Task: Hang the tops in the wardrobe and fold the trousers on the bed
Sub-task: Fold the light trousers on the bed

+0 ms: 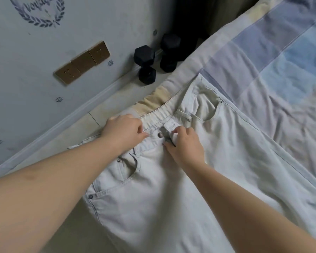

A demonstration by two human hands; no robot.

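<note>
A pair of pale blue-grey denim trousers [171, 179] lies front-up across the edge of the bed with the blue, lilac and cream checked cover [281, 52], the waistband towards the wall side and the legs running out of view at the bottom. Its small round metal waist button [160, 134] serves as the landmark here. Just left of the button, the left hand [123, 131] has its fingers curled over the waistband and grips the cloth there. Just right of the button and a little below it, the right hand [185, 145] pinches the fly flap between thumb and fingers; the button looks undone, though the fingers hide too much of the flap to be sure. Well above and left of the button, two black hexagonal dumbbells [153, 61] stand on the floor by the wall, and further left a row of brass-coloured wall sockets [82, 62] is set in the pale wall. The trousers are spread flat but not yet folded, so this step seems to be at its start, with the waist being closed or straightened. No tops or wardrobe show, so that part cannot be judged.
</note>
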